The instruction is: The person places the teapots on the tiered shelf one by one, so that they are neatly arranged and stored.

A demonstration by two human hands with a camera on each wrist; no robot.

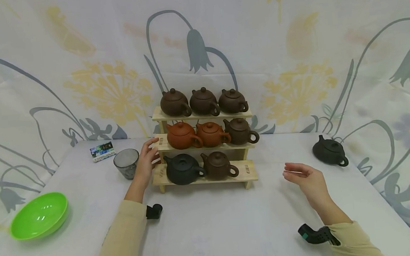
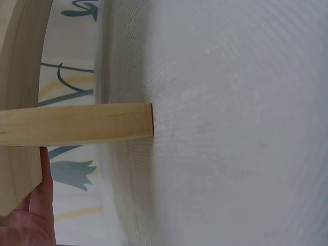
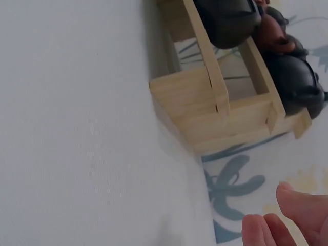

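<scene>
A three-step wooden display stand (image 1: 250, 175) stands mid-table with several small teapots on it. Its top step bears three dark brown teapots (image 1: 174, 103); on the middle one are two reddish-orange teapots (image 1: 181, 136) and a dark brown one (image 1: 239, 131). A black teapot (image 1: 183, 169) and a brown teapot (image 1: 218, 166) sit on the lowest step. My left hand (image 1: 145, 161) grips the stand's left end, its fingers against the boards (image 2: 20, 174). Over the table right of the stand, my right hand (image 1: 307, 182) hovers with nothing in it, fingers loosely bent.
Another black teapot (image 1: 329, 151) stands alone at the table's right edge. At left are a smoky glass cup (image 1: 126, 166), a small patterned box (image 1: 102, 151) and a bright green bowl (image 1: 40, 217). A flowered cloth (image 1: 195, 8) hangs behind the white-covered table (image 1: 213, 232).
</scene>
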